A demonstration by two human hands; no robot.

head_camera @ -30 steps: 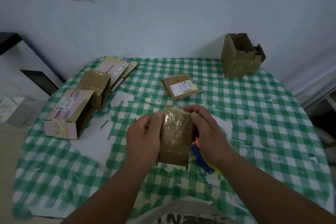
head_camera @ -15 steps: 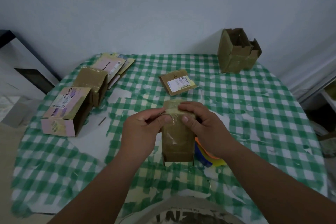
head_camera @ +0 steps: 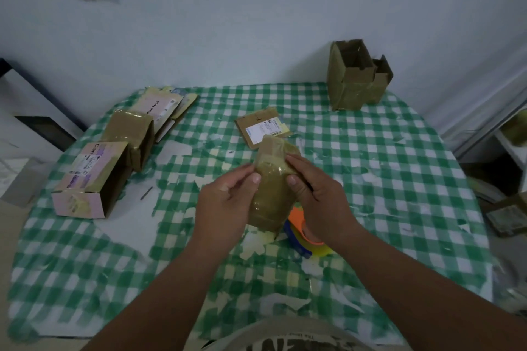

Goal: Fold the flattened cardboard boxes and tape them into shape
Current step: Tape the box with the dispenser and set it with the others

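Tape dispenser (head_camera: pixel 302 232) half hidden behind right hand (head_camera: pixel 319 196) and box (head_camera: pixel 271 194).

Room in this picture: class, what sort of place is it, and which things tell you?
Probably a home or small-shop packing corner, not a factory: a checked tablecloth on one table, folded boxes against a plain wall, and flattened boxes waiting.

Both hands, left hand (head_camera: pixel 228 196) & right hand (head_camera: pixel 319 196), grip a taped box (head_camera: pixel 271 194) above the table (head_camera: pixel 399 179). Tape dispenser (head_camera: pixel 299 232) lies just under right wrist. Finished boxes (head_camera: pixel 356 77) stand at far right corner.
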